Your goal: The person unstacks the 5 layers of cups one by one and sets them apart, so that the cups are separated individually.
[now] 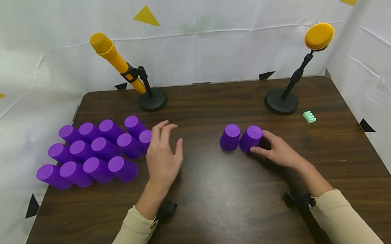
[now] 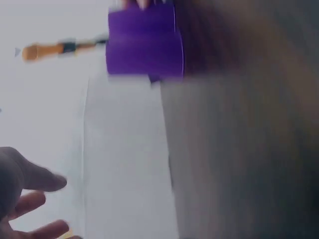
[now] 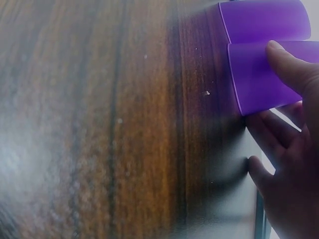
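Two upside-down purple cups stand side by side at the middle right of the table. My right hand holds the nearer, right-hand cup, with the thumb on its front and fingers at its side. The other cup stands close beside it on the left. My left hand hangs over the table with fingers apart, holding nothing. It is nearest to the group of several upside-down purple cups and partly hides one cup at the group's right end. The left wrist view is blurred.
A yellow microphone on a black stand rises at the back left. A round yellow microphone on another black stand is at the back right. Near it lies a small mint-green toy brick. White sheeting surrounds the dark table.
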### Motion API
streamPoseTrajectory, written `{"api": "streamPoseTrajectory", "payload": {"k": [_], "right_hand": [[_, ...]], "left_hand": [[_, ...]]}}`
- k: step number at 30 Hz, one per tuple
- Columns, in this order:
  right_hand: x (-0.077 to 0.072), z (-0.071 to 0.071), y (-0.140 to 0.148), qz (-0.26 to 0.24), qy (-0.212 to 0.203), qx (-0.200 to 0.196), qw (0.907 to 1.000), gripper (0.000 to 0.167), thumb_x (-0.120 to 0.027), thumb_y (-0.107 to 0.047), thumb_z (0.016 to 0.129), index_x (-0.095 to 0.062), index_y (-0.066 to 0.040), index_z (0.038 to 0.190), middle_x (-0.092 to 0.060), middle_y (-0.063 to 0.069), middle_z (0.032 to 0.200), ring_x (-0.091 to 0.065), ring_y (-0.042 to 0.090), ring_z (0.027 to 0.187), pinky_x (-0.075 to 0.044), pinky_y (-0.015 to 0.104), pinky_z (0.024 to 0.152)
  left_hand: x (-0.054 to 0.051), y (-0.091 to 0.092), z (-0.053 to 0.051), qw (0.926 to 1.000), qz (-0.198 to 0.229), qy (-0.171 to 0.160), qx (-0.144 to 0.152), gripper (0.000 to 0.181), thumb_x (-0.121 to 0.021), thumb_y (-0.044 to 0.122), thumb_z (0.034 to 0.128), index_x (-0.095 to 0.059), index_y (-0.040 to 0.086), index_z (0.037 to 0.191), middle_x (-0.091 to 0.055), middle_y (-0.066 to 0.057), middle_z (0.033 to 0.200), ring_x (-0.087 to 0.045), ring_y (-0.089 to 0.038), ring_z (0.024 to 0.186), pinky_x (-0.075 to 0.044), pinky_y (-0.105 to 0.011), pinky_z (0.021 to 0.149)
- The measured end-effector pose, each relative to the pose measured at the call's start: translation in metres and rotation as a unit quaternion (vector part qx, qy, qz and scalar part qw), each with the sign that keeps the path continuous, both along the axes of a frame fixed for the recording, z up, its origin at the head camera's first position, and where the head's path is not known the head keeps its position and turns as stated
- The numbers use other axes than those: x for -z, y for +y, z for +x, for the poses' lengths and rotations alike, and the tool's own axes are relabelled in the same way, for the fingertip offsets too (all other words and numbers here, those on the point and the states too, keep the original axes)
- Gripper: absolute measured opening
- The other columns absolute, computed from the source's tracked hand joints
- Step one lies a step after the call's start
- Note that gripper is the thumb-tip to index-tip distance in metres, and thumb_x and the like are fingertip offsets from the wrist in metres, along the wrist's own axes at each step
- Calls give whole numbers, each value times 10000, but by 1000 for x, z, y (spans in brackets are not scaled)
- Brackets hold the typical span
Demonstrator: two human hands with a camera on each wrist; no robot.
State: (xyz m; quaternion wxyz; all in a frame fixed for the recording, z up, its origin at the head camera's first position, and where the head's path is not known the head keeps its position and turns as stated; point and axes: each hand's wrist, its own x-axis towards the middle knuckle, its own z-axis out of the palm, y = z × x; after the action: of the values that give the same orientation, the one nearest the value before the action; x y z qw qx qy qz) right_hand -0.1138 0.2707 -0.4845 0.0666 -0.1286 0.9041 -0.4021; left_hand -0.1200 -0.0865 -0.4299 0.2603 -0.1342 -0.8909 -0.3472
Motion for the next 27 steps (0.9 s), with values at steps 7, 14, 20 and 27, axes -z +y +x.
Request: {"api": "streamPoseTrajectory", "payload": {"k": [7,14,20,27], "right_hand": [[1,0,0,11,39,11,10000,596,-697,-281,927,-453,-35,1412,-547,193,1348,-458,379,1298,-318,585,1069],[1,1,-1,36,61,66,10000,585,-702,-278,924,-466,-25,1396,-556,203,1330,-470,388,1284,-327,589,1060],[2,1,-2,-17,92,65,9999,574,-704,-267,923,-471,-23,1388,-563,203,1316,-476,384,1276,-332,584,1058],[1,1,-2,-50,180,69,9998,558,-715,-250,914,-488,-15,1366,-578,205,1294,-493,386,1257,-342,579,1048]], "left_hand": [[24,61,0,9776,3,-1419,1554,530,-793,173,829,-550,174,1300,-513,-43,1307,-561,-208,1145,-497,-410,913],[37,101,-8,9680,288,-1459,2021,543,-809,152,807,-559,189,1288,-481,-70,1366,-523,-205,1217,-465,-410,970],[42,116,-16,9692,532,-1326,2004,410,-798,117,806,-612,194,1163,-509,-71,1359,-532,-199,1219,-467,-401,965],[47,119,-22,9718,742,-1197,1892,334,-781,95,815,-629,211,1089,-593,21,1191,-562,-118,1126,-465,-332,944]]}}
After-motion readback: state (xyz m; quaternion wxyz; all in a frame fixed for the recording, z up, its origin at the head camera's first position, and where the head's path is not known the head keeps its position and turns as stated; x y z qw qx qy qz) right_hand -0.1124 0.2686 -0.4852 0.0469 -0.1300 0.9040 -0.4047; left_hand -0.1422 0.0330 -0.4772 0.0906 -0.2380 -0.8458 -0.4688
